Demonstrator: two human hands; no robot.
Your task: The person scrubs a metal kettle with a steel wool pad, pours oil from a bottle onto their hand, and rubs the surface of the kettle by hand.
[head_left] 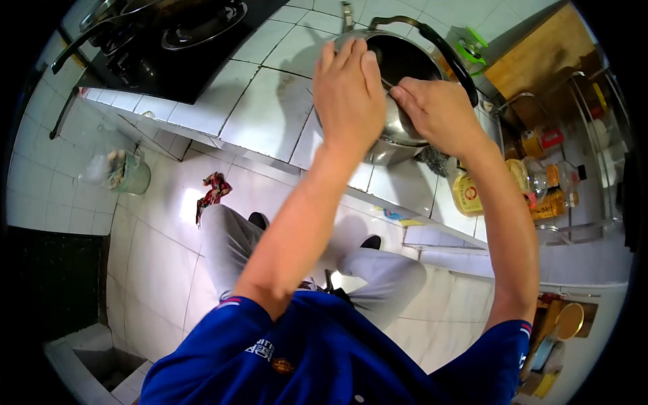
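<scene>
A metal kettle (398, 138) with a black curved handle stands on the white tiled counter (270, 108), its dark opening visible. At the left side of that opening lies my left hand (349, 94), its fingers stretched out and close together across the rim. My right hand (439, 115) is at the right side, fingers curled at the rim; a thin edge shows between the two hands, and what the right fingers hold cannot be made out. A dark wire scourer (433, 161) lies on the counter just right of the kettle's base.
A black gas stove (182, 61) with a pan (128, 20) is at the upper left. Bottles (553, 202) and a wooden board (540, 50) stand at the right. On the floor are a green bin (133, 174) and a red patterned cloth (213, 192).
</scene>
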